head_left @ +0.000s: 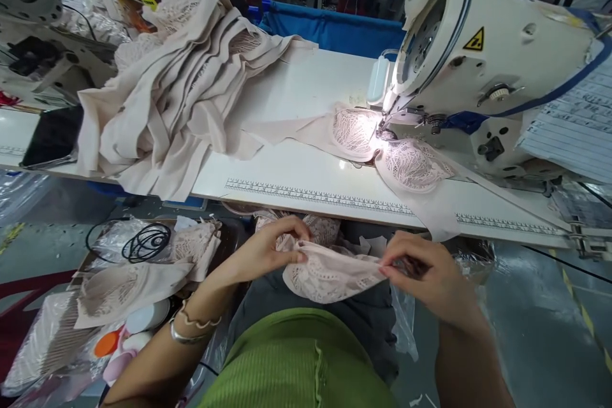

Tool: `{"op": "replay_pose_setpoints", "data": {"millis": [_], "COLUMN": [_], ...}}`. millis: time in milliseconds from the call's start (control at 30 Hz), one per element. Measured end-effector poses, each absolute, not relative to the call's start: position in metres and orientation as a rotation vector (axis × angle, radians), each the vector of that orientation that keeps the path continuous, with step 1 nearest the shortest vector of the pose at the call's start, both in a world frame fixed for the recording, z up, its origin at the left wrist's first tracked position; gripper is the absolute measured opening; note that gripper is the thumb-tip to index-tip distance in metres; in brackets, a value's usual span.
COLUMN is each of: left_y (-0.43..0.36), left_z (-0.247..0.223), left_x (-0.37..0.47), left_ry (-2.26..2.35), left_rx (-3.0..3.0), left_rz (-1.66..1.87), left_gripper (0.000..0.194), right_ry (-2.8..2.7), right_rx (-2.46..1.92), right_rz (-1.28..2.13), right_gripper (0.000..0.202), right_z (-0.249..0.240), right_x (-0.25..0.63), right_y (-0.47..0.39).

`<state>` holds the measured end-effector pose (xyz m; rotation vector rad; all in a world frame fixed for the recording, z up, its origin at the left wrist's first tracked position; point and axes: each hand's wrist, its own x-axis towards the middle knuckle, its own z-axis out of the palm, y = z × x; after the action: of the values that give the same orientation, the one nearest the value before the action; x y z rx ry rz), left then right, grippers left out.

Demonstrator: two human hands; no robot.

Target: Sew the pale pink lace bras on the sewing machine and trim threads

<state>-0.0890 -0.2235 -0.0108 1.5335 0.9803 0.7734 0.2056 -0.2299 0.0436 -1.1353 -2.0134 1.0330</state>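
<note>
Head view: left hand (270, 252) and right hand (428, 271) pinch opposite ends of a lace cup (327, 275) off the sewing table's (306, 86) front edge. Uneven pull could distort it; fabric tail (437, 207) overhanging that edge could snag.

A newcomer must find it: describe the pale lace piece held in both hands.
Start at the white table with a black-marked ruler along its near edge. Below that edge, above the ribbed green top, is a curved pale-pink lace piece. Unlike the two-cupped pale garment on the table, it is held by the left hand and right hand.
</note>
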Motion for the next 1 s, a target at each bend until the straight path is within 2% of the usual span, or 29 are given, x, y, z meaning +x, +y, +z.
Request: {"op": "replay_pose_setpoints", "data": {"millis": [67, 100, 167, 200, 333, 433, 700, 1000], "left_y": [-0.223, -0.224, -0.226, -0.228, -0.229, -0.225, -0.219, -0.224], "left_z": [-0.005, -0.004, -0.005, -0.007, -0.013, -0.012, -0.008, -0.003], "left_x": [-0.076, -0.068, -0.051, -0.043, -0.032, -0.037, -0.042, -0.039], "left_ry": [0.856, 0.803, 0.751, 0.747, 0.775, 0.819, 0.803, 0.801], "left_rx": [1.663, 1.719, 1.787, 1.798, 1.761, 1.723, 1.709, 1.492], "left_rz": [0.673, 0.654, 0.660, 0.684, 0.785, 0.772, 0.782, 0.751], "left_gripper": [0.039, 0.038, 0.018, 0.014, 0.024, 0.028, 0.034, 0.026], "right_ry": [-2.137, -2.193, -2.268, -2.286, -2.203, -2.057, -1.975, -1.738], "right_rx": [-1.128, -1.115, -1.094, -1.094, -1.205, -1.277, -1.141, -1.126], "right_rz": [0.921, 0.860, 0.776, 0.760, 0.839, 0.960, 0.995, 1.137], "right_gripper": [0.014, 0.014, 0.015, 0.016, 0.011, 0.017, 0.010, 0.020], "right_z": [0.040, 0.037, 0.031, 0.028, 0.014, 0.004, -0.001, 0.004], "right_x": [0.192, 0.185, 0.174, 0.171, 0.179, 0.195, 0.197, 0.192], "right_y": [-0.231, -0.232, -0.234, -0.235, -0.236, -0.236, -0.232, -0.235]}}
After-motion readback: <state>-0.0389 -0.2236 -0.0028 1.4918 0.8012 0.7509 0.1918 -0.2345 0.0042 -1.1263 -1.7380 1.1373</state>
